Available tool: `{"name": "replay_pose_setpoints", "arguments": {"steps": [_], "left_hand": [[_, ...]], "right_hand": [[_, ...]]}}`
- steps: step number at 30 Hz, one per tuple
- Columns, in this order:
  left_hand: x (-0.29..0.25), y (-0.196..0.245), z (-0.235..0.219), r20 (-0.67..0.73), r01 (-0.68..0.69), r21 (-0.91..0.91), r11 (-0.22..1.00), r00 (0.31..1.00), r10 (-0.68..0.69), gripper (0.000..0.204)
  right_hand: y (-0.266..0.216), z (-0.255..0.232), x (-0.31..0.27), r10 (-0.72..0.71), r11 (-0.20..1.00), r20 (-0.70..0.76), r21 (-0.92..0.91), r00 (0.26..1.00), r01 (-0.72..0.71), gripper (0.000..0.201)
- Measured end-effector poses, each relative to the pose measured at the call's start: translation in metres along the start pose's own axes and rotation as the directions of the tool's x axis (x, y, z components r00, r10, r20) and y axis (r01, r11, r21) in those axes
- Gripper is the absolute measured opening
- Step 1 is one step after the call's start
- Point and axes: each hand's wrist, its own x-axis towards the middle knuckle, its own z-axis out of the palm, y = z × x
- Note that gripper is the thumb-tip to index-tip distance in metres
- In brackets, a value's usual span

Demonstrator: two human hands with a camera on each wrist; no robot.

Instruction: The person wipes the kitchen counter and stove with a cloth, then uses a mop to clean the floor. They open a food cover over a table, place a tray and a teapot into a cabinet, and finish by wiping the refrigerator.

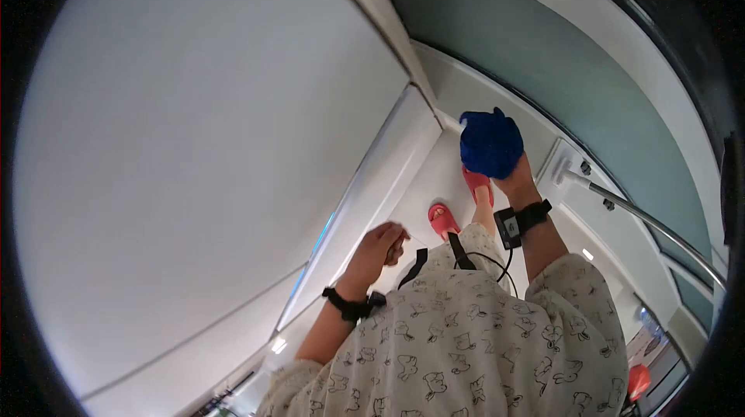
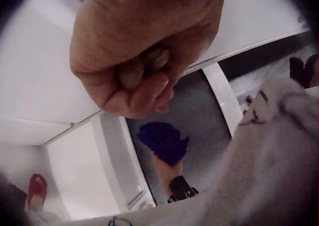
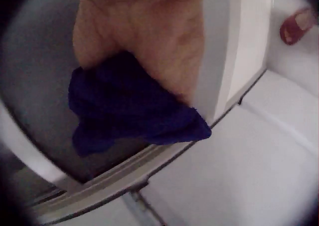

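Observation:
My right hand (image 1: 518,178) holds a dark blue cloth (image 1: 490,143), which covers its fingers and stands out ahead of the wrist. In the right wrist view, the heel of the palm (image 3: 144,36) shows above the bunched cloth (image 3: 124,104), and its loose corners spread to both sides. My left hand (image 1: 380,244) is near the front of my body, beside a large white panel. The left wrist view shows its fingers (image 2: 132,99) curled in to the palm, with nothing visible in them. Beyond it, the cloth (image 2: 163,141) appears in the other hand.
A tall white panel (image 1: 209,122) fills the left side. Curved grey-green glass (image 1: 574,67) in a pale frame runs along the right. A metal bar (image 1: 660,223) slants in front of the glass. Below, red slippers (image 1: 442,219) are on feet on the white floor. A thin cable (image 1: 510,265) hangs from the right wrist.

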Motion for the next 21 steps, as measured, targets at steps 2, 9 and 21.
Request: {"name": "replay_pose_setpoints", "arguments": {"steps": [2, 9, 21], "left_hand": [[-0.009, 0.014, 0.007, 0.068, -0.083, 0.007, 0.997, 0.994, 0.082, 0.025], [-0.016, 0.042, 0.021, 0.107, -0.215, -0.248, 0.945, 0.963, 0.247, 0.036], [-0.023, 0.038, 0.004, 0.074, -0.268, -0.624, 0.734, 0.915, 0.397, 0.02]], "right_hand": [[0.017, 0.023, -0.015, 0.044, 0.995, 0.133, -0.096, 0.99, -0.031, 0.04], [0.063, 0.089, -0.054, 0.026, 0.77, 0.401, -0.593, 0.916, 0.237, 0.048], [0.067, 0.037, -0.065, 0.122, 0.831, 0.139, -0.556, 0.983, -0.024, 0.043]]}}
